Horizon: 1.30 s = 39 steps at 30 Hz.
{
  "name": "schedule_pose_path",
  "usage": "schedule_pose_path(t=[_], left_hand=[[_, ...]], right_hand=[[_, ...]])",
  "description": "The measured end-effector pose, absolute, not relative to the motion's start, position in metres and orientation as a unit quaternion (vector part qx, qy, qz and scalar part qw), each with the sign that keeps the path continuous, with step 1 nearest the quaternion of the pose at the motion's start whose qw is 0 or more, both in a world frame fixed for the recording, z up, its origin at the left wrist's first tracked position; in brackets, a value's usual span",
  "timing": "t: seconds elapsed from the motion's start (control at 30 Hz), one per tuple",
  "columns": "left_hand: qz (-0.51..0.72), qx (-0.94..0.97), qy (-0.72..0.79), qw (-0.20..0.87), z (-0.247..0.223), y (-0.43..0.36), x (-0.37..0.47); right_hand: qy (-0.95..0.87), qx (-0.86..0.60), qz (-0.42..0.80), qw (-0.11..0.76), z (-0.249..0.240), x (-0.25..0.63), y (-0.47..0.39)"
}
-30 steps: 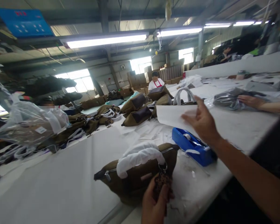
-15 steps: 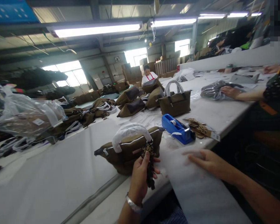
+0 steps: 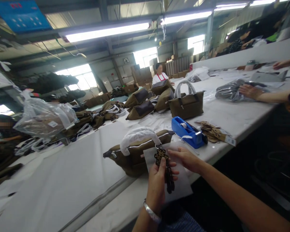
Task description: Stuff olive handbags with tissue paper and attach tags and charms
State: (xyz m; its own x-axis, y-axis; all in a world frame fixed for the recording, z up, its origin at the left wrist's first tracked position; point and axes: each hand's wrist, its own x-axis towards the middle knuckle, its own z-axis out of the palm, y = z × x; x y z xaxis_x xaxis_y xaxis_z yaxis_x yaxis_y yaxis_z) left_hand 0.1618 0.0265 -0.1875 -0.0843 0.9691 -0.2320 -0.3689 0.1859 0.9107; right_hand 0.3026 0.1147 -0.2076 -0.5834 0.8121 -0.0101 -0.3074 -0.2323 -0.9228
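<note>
By the counter's (image 3: 62, 182) near edge, the left hand (image 3: 157, 180) is grasping a bag's (image 3: 132, 162) charm (image 3: 160, 156), the right hand (image 3: 187, 158) holding paper (image 3: 181, 187) behind it.

**Charm (image 3: 160, 154) held before white sheet (image 3: 180, 188)**

The leopard-spotted charm is joined by a ring (image 3: 159, 146) to the white-wrapped handle (image 3: 140, 132) of the olive, silver-zipped bag (image 3: 131, 163), stood upright toward ten o'clock. The white sheet's lower corner is pointed between four and five.

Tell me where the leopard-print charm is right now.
In the head view, the leopard-print charm is below and right of centre, in the left hand, in front of the white sheet.
</note>
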Motion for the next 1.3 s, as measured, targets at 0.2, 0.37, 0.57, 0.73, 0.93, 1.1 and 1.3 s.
schedule_pose_path(t=[0.2, 0.37, 0.57, 0.73, 0.93, 1.1, 1.3], left_hand=[[0.556, 0.307, 0.497, 0.591, -0.209, 0.035, 0.162], [0.539, 0.365, 0.506, 0.566, -0.221, 0.04, 0.163], [0.538, 0.464, 0.608, 0.354, -0.223, 0.011, 0.127], [0.59, 0.429, 0.628, 0.271, -0.214, -0.002, 0.096], [0.486, 0.399, 0.477, 0.614, -0.196, 0.017, 0.108], [0.523, 0.417, 0.477, 0.57, -0.193, 0.035, 0.127], [0.564, 0.388, 0.527, 0.504, -0.207, 0.04, 0.137]], right_hand=[[-0.496, -0.274, 0.728, 0.386, -0.2, 0.292, 0.107], [-0.538, -0.339, 0.643, 0.427, -0.193, 0.285, 0.102], [-0.532, -0.277, 0.663, 0.447, -0.183, 0.284, 0.102], [-0.501, -0.263, 0.709, 0.421, -0.179, 0.287, 0.102], [-0.525, -0.268, 0.708, 0.39, -0.18, 0.291, 0.107], [-0.549, -0.296, 0.667, 0.408, -0.187, 0.289, 0.111], [-0.586, -0.336, 0.614, 0.408, -0.197, 0.297, 0.112]])
